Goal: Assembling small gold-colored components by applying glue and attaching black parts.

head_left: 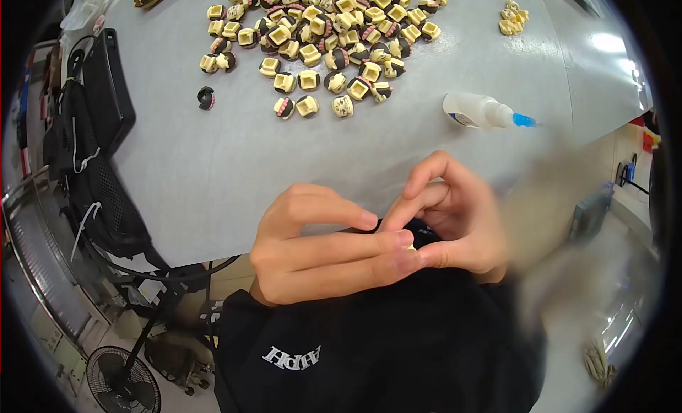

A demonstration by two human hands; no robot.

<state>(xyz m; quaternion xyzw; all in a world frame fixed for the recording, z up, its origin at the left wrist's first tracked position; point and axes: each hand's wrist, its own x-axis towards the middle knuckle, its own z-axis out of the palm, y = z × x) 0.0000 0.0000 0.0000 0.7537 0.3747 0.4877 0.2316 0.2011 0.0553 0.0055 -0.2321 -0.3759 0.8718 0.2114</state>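
My left hand (312, 246) and my right hand (462, 217) meet in front of my black top, at the table's near edge. Between their fingertips a sliver of a small cream piece (411, 247) shows; the rest of it is hidden. The left fingers reach across it from the left, closed on it. On the other side, the right thumb and fingers pinch it, with the index finger bent above. Beyond the hands lie many small cream-and-black moulded heads (310, 55) with pink trim, several with a square hollow facing up.
A white squeeze bottle (476, 111) with a blue tip lies on its side at right on the grey table (206, 171). Small cream pieces (513, 18) sit farther back. One black-and-pink piece (206, 98) lies apart at left, near a black device (114, 93). A fan (122, 381) stands below left.
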